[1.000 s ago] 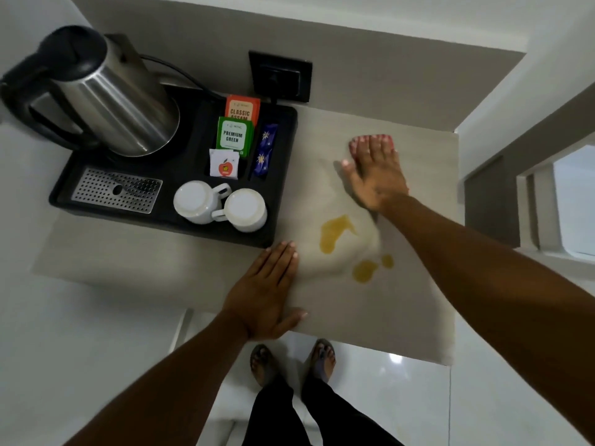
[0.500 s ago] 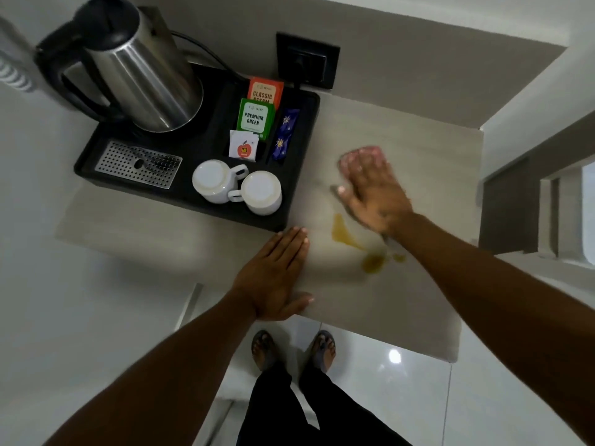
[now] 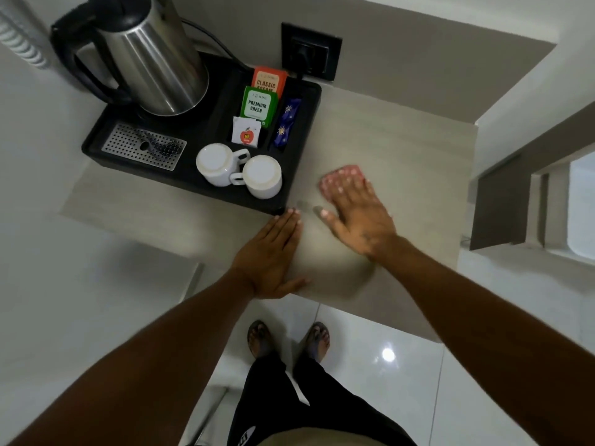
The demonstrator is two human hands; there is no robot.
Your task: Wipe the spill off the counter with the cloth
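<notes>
A pink patterned cloth (image 3: 342, 174) lies on the pale counter (image 3: 405, 146), mostly hidden under my right hand (image 3: 359, 220). That hand presses flat on the cloth with fingers spread, just right of the tray's front corner. My left hand (image 3: 270, 255) rests flat at the counter's front edge, palm down, holding nothing; its fingertips almost touch the tray corner. No yellow spill shows on the bare counter around my hands; the spot under my right hand and arm is hidden.
A black tray (image 3: 306, 130) sits left of my hands with a steel kettle (image 3: 151, 56), two upturned white cups (image 3: 238, 170) and tea sachets (image 3: 259, 106). A wall socket (image 3: 310, 51) is behind it. The counter ends at a wall on the right.
My right hand slid the cloth toward me and to the left, over the yellow puddles, which no longer show. My left hand stayed put; the camera moved closer.
</notes>
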